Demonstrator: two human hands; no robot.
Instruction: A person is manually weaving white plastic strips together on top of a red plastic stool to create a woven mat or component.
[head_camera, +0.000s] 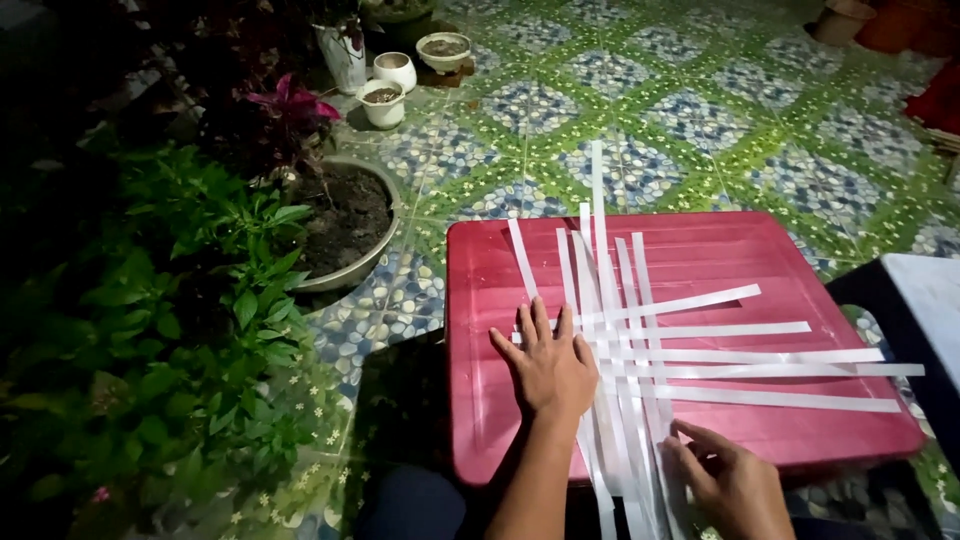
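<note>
Flattened and splayed, the left hand (548, 368) presses palm-down on the white strips (640, 340), its grip fully open and closed on nothing, pinning them where they cross. The right hand (728, 480) sits at the near edge with its fingers curled among the lower ends of the upright strips; whether its grip actually pinches one cannot be told.

The strips are thin, flat, ribbon-like bands, smooth and pale. One set runs away from the person in a loose fan and another set lies across it, reaching out to the right, so they form an open, half-woven lattice. They lie on a glossy red plastic worktop (480, 300), square with rounded corners and faint ribs.

To the left, a round pot of dark soil (345, 215) stands on the pebble-patterned floor tiles (640, 90), beside leafy green plants (200, 320) and small white pots (384, 103).
</note>
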